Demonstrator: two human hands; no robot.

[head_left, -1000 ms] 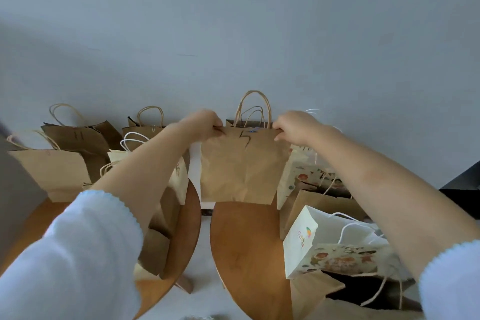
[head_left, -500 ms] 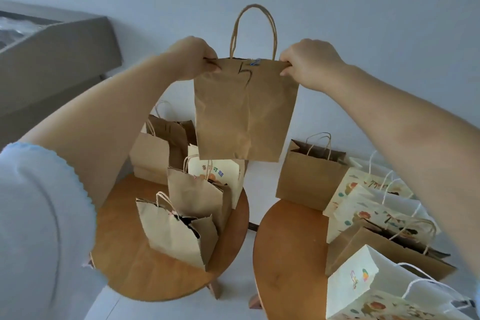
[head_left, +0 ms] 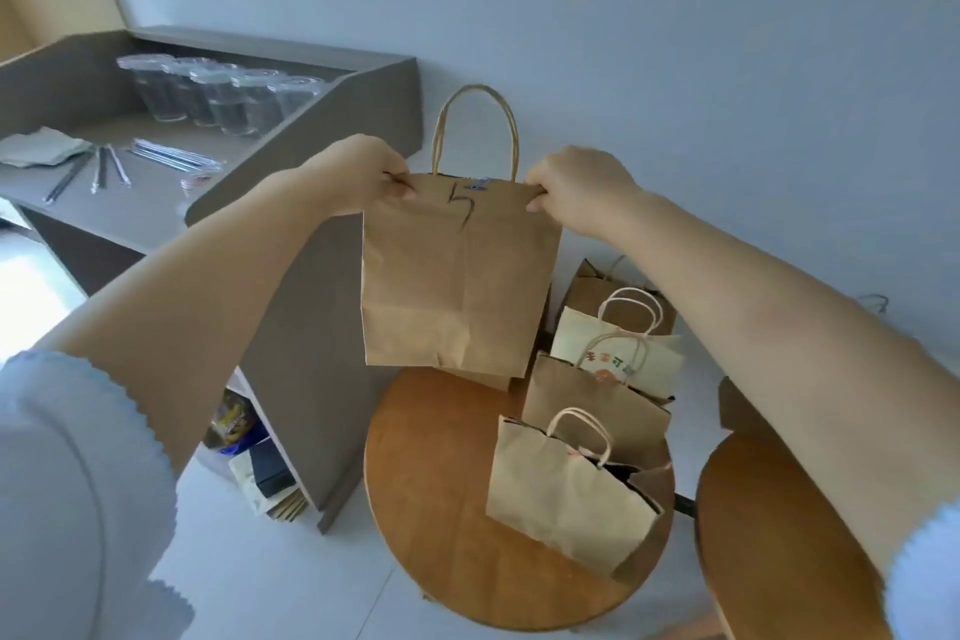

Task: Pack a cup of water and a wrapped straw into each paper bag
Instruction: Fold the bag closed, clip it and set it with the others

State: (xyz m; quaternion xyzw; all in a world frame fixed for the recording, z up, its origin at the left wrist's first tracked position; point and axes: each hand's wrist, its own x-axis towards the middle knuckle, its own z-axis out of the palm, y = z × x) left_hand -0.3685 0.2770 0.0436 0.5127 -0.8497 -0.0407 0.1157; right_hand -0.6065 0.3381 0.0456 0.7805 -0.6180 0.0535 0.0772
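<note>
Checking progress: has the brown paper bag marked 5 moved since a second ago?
Yes. The brown paper bag marked 5 was lifted off the right round wooden table and carried left.

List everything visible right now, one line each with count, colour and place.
Brown paper bag marked 5: one, kraft brown, held up above the left table.
Other paper bags: at least four, brown and cream, standing on the left table.
Round wooden tables: two, brown, side by side on the floor.
Clear plastic cups: about five, on the grey counter.
Wrapped straws: several, lying on the counter.
Left hand: pinches the bag's top left corner.
Right hand: pinches the top right corner.
</note>
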